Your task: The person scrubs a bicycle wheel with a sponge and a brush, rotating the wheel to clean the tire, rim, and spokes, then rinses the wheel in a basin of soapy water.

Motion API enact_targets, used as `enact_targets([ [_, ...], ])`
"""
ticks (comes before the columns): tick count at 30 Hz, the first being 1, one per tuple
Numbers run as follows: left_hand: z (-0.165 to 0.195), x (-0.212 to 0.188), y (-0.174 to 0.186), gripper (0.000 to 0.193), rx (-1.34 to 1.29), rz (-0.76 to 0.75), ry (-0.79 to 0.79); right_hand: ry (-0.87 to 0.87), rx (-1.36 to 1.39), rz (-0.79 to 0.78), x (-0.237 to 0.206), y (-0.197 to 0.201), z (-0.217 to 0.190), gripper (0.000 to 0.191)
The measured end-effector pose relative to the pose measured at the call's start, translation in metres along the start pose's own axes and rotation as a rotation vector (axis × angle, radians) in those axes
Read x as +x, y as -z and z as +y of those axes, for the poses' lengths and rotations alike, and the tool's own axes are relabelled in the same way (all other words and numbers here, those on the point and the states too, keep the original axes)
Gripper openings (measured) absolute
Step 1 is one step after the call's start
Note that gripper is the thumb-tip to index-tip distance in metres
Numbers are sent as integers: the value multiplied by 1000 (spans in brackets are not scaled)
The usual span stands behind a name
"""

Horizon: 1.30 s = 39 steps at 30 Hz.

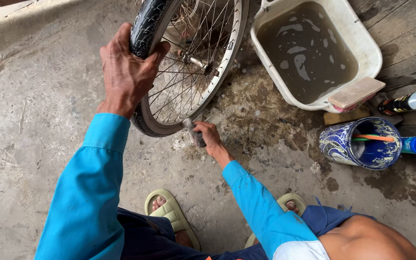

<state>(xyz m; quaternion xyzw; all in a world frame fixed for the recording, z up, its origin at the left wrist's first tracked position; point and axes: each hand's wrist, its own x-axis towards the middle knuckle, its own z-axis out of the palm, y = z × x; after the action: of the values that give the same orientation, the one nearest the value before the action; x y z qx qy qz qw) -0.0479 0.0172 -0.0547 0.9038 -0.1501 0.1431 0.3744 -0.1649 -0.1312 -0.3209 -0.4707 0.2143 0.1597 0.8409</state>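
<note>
A spoked bicycle wheel (188, 72) with a black tyre stands upright on the concrete floor in front of me. My left hand (127, 72) grips the tyre on its left side, fingers wrapped over the tread. My right hand (209, 138) is low at the wheel's bottom rim and is closed on a short dark metal tool (193, 132) whose tip touches the rim. Both arms wear bright blue sleeves.
A white plastic basin (362, 45) of murky water sits at the upper right, with a pink-edged block (356, 93) on its rim. A blue patterned can (343, 144) holding tools and two bottles (408, 102) lie at right. My sandalled feet (172, 212) are below.
</note>
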Motion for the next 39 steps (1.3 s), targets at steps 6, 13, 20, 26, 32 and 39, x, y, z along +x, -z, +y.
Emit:
enact_targets([
  [6, 5, -3, -2, 40, -16, 38, -32, 553, -826, 34, 13, -1, -16, 36],
  [13, 5, -2, -3, 41, -4, 9, -9, 600, -1112, 15, 34, -8, 0, 32],
  [20, -5, 0, -7, 40, -10, 39, -14, 171, -336, -32, 28, 20, 6, 34],
  [26, -7, -1, -3, 37, 32, 36, 20, 766, -740, 146, 22, 16, -2, 33],
  [32, 2, -1, -7, 39, 21, 62, 6, 349, -1343, 129, 37, 0, -18, 36],
  [39, 2, 0, -5, 40, -31, 25, 40, 535, -1065, -5, 54, 18, -1, 38],
])
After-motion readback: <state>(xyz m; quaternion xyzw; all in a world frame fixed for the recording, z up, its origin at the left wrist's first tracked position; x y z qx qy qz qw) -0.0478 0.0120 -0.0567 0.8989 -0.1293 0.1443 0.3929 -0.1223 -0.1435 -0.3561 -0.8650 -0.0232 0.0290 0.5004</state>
